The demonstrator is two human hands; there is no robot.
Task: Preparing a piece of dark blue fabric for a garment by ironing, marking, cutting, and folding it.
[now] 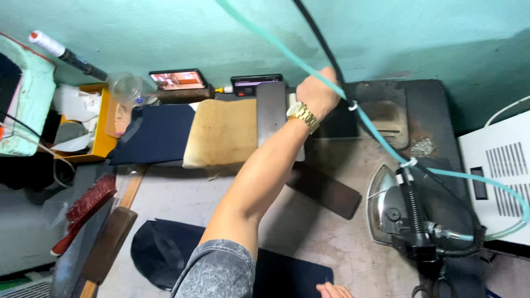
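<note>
My left hand (pixel 317 91), with a gold watch on the wrist, reaches far forward to the wall and is closed around a pale green hose (pixel 381 138) and a black cable (pixel 317 33) that hang from above. Both lines run down to a black steam iron (pixel 397 207) standing on the worn table at the right. Only the fingertips of my right hand (pixel 333 289) show at the bottom edge. They rest by a dark navy cloth (pixel 287 275). Under my left forearm lies a tan padded pressing block (pixel 221 132) with a grey metal bar (pixel 270 113) beside it.
Two phones (pixel 178 79) (pixel 255 83) lean on the green wall. Navy fabric (pixel 160 135), a yellow box (pixel 99 129) and a plastic cup (pixel 126 86) sit at the back left. A red brush (pixel 85 207) and a wooden block (pixel 110 243) lie at the left, and a white machine (pixel 497 176) stands at the right.
</note>
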